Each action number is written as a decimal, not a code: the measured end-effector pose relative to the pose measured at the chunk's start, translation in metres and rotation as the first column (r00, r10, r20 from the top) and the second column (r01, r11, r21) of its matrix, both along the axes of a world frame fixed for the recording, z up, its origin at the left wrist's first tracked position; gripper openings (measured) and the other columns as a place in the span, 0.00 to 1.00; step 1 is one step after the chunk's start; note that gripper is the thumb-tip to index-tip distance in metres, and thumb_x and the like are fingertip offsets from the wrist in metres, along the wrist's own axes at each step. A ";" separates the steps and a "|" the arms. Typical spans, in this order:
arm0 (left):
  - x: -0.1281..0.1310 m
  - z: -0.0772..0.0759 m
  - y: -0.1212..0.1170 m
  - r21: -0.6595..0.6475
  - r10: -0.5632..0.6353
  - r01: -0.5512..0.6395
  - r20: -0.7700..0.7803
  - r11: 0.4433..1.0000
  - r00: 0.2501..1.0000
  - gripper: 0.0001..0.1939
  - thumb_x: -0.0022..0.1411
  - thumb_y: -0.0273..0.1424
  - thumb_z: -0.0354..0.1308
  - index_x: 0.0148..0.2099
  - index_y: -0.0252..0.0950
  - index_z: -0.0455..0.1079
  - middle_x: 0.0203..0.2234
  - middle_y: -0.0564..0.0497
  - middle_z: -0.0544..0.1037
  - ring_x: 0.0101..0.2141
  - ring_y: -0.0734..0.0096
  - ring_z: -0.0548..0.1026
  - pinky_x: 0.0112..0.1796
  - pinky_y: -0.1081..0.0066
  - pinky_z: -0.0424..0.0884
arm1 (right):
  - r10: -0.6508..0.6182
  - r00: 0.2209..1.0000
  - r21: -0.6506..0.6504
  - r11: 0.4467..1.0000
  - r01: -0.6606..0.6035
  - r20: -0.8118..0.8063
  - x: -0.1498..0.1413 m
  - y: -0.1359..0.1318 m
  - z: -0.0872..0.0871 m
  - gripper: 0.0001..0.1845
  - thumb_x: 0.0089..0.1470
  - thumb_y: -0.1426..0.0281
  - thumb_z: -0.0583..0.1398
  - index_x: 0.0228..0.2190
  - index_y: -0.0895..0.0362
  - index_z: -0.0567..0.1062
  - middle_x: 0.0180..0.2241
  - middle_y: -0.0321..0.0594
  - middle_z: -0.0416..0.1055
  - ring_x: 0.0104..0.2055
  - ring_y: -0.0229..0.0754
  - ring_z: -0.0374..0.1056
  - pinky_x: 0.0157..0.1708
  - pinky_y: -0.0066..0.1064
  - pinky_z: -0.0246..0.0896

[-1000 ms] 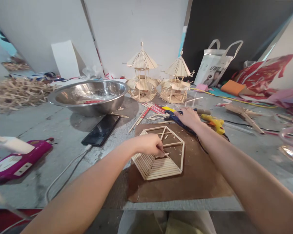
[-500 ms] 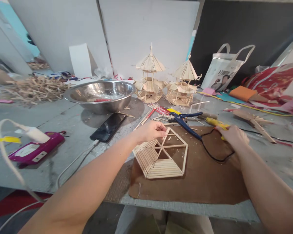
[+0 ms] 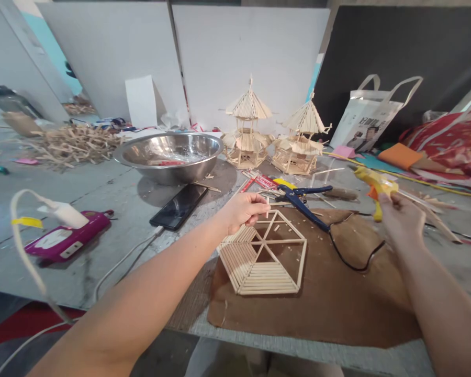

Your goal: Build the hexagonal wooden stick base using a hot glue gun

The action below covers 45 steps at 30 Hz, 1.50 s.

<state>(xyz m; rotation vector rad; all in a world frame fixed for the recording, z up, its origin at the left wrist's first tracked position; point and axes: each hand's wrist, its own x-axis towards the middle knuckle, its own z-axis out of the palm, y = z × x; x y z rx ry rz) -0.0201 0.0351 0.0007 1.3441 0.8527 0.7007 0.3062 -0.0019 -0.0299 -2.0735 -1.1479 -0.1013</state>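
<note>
My left hand (image 3: 248,212) pinches a short wooden stick (image 3: 267,208) upright, just above the far corner of a hexagonal frame of wooden sticks (image 3: 267,278). Parallel sticks fill the near and left sections of that frame, while its right sections are open between the spokes. It lies on a brown board (image 3: 317,309). Over at the right, my right hand (image 3: 403,214) grips a yellow glue gun (image 3: 377,183), raised off the table, with a pale glue stick poking out behind. Blue-handled cutters (image 3: 304,207) rest beyond the board's far edge, between my hands.
Two stick-built pagoda models (image 3: 248,112) stand at the back. A steel basin (image 3: 168,173), a phone (image 3: 179,206) with a white cable and a purple power strip (image 3: 68,238) are on the left. A white bag (image 3: 361,118) stands at the back right; a black cord loops over the board.
My right hand has lifted the glue gun off the table and turned it. My left hand stays near the frame's far corner, now with a short stick visible upright. The view has shifted slightly.
</note>
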 end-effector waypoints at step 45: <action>0.005 -0.006 0.002 -0.242 0.160 -0.092 0.279 0.966 0.947 0.04 0.51 0.28 0.53 0.26 0.32 0.64 0.18 0.56 0.67 0.12 0.88 0.56 0.13 0.80 0.49 | 0.779 0.595 0.151 0.624 -0.767 -0.196 -0.103 -0.031 -0.007 0.10 0.41 0.66 0.58 0.30 0.55 0.72 0.32 0.40 0.72 0.33 0.45 0.68 0.34 0.36 0.65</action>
